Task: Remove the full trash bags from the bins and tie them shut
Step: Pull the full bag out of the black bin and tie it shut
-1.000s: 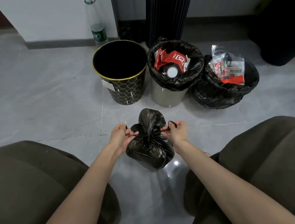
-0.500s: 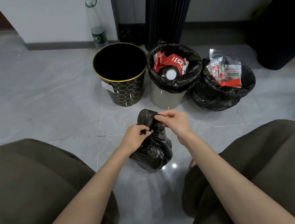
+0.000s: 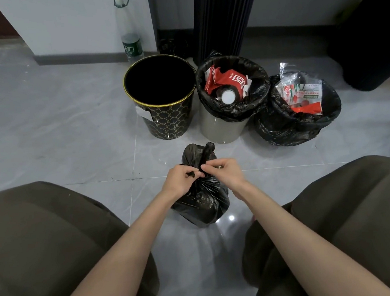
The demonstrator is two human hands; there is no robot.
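Black plastic trash bag (image 3: pixel 201 201) at centre frame on grey floor (image 3: pixel 70 135), neck hidden under left hand (image 3: pixel 180 179) and right hand (image 3: pixel 224 171), both pinching twisted ends. Green label (image 3: pixel 131 48) on clear bottle (image 3: pixel 126 19), upper centre: illegible.

trash bag (image 3: pixel 201 201) neck: behind fingers (image 3: pixel 214 166) | bottle (image 3: pixel 130 45) label: unreadable | bin (image 3: pixel 170 117) inside: dark

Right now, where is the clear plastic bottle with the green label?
In the head view, the clear green-labelled plastic bottle stands by the pale wall, left of centre, just behind the black gold-rimmed bin.
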